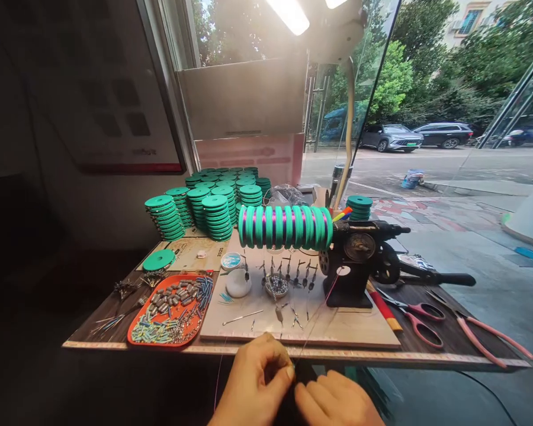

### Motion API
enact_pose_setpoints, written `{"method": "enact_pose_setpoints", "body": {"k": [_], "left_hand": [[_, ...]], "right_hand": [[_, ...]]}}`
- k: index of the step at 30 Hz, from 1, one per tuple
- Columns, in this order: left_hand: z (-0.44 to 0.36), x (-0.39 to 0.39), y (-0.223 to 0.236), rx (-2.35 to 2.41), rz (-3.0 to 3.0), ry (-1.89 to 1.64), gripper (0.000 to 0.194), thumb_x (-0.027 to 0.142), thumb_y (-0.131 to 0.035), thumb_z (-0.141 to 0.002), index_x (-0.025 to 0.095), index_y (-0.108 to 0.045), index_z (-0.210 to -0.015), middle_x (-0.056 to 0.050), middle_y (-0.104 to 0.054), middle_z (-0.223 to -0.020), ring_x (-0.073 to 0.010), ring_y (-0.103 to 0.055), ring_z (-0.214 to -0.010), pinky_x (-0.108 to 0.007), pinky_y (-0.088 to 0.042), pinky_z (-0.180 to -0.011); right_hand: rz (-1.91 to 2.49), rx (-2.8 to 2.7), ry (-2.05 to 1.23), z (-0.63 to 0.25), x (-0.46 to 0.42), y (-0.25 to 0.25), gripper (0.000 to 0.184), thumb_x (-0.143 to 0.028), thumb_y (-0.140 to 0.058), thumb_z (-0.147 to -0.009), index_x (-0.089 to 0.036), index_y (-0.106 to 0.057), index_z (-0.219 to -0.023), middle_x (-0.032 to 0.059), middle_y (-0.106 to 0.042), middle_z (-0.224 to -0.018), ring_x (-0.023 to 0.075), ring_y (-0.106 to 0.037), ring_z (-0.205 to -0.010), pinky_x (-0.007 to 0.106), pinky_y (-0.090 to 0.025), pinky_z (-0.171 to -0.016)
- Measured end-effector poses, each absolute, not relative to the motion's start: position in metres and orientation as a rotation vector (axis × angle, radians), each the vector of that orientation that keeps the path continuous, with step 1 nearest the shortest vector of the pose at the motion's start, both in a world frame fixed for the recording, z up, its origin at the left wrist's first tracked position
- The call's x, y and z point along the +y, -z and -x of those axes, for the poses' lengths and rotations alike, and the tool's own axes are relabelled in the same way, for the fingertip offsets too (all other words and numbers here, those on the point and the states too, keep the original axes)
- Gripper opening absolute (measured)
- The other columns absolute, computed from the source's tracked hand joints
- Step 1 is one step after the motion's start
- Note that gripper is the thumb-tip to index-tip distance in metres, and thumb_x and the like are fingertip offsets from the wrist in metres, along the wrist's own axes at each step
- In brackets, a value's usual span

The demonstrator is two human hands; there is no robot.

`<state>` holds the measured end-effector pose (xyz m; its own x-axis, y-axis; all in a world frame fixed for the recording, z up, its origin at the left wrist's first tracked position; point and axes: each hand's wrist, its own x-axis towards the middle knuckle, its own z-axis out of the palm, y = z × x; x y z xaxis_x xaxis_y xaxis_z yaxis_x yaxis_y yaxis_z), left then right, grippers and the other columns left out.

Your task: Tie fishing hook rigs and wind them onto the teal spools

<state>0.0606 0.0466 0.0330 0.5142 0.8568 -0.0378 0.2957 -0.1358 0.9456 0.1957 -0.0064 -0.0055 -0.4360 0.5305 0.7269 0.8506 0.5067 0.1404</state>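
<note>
My left hand (261,378) is closed in a pinch at the table's front edge, thumb against forefinger, on a thin pinkish line (322,310). That line runs up to a white disc (343,271) on the black hand-cranked winder (359,248). Just to the right, my right hand (335,399) is curled with its fingertips close to the left hand's. Whatever lies in its fingers is hidden. Beyond both hands, a row of green spools (285,227) wound with purple line sits on the winder's shaft. Several small dark rigs (288,269) hang below the spools.
At left lies an orange tray (133,331) of sinkers and small fittings. Stacks of green discs (217,219) stand behind. A light board (249,331) carries a bowl of beads (277,285) and a white round lump (238,284). Scissors (420,316) and pink-handled pliers (479,334) lie right.
</note>
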Motion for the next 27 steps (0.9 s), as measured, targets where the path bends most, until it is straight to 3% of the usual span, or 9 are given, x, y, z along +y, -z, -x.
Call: {"method": "enact_pose_setpoints", "body": {"k": [4,9,13,20,23,27], "left_hand": [[-0.055,0.044,-0.033,0.956,-1.734,-0.721,0.018,0.02,-0.053,-0.069,0.014,-0.049,-0.052,-0.001,-0.045,-0.059,-0.013,-0.041,-0.061,-0.024,-0.031,-0.057],[-0.052,0.049,-0.034,0.81,-1.285,-0.687,0.022,0.032,-0.06,-0.065,0.013,-0.052,-0.059,0.001,-0.045,-0.06,-0.0091,-0.036,-0.056,-0.021,-0.03,-0.054],[-0.055,0.053,-0.034,0.792,-1.141,-0.543,0.021,0.031,-0.06,-0.061,0.012,-0.053,-0.057,0.003,-0.039,-0.052,-0.0055,-0.026,-0.045,-0.021,-0.016,-0.041],[-0.058,0.05,-0.03,0.774,-0.915,-0.479,0.019,0.023,-0.057,-0.063,0.016,-0.043,-0.052,0.009,-0.025,-0.043,-0.004,-0.016,-0.038,-0.021,-0.01,-0.037],[-0.059,0.05,-0.03,0.747,-0.886,-0.428,0.017,0.02,-0.054,-0.063,0.016,-0.042,-0.052,0.009,-0.025,-0.043,-0.0041,-0.016,-0.037,-0.021,-0.01,-0.036],[-0.061,0.05,-0.033,0.792,-0.974,-0.468,0.016,0.022,-0.057,-0.061,0.015,-0.045,-0.052,0.007,-0.03,-0.045,-0.0038,-0.021,-0.038,-0.02,-0.014,-0.037]], "right_hand": [[0.972,-2.293,0.502,-0.195,0.012,-0.032,0.034,-0.004,-0.03,-0.082,-0.017,-0.046,-0.055,-0.0016,-0.047,-0.047,0.0121,-0.037,-0.042,0.026,-0.022,-0.045],[0.989,-2.502,-0.154,-0.204,0.043,-0.055,0.009,-0.011,-0.049,-0.075,-0.019,-0.05,-0.07,-0.0006,-0.053,-0.075,0.0107,-0.044,-0.061,0.022,-0.029,-0.054],[1.078,-2.5,-0.405,-0.21,0.052,-0.055,0.013,-0.01,-0.052,-0.073,-0.018,-0.046,-0.064,-0.0042,-0.045,-0.061,0.0088,-0.037,-0.053,0.02,-0.026,-0.048],[1.077,-2.435,-0.016,-0.212,0.039,-0.051,0.025,-0.017,-0.039,-0.085,-0.016,-0.049,-0.062,-0.0017,-0.046,-0.055,0.0102,-0.036,-0.049,0.022,-0.023,-0.046],[1.015,-2.361,0.101,-0.213,0.036,-0.048,0.042,-0.02,-0.022,-0.092,-0.016,-0.049,-0.061,-0.0005,-0.047,-0.052,0.0109,-0.036,-0.048,0.023,-0.024,-0.046],[0.948,-2.35,0.174,-0.214,0.035,-0.045,0.045,-0.02,-0.019,-0.093,-0.016,-0.048,-0.059,-0.0005,-0.046,-0.051,0.0113,-0.036,-0.048,0.024,-0.024,-0.047]]}}
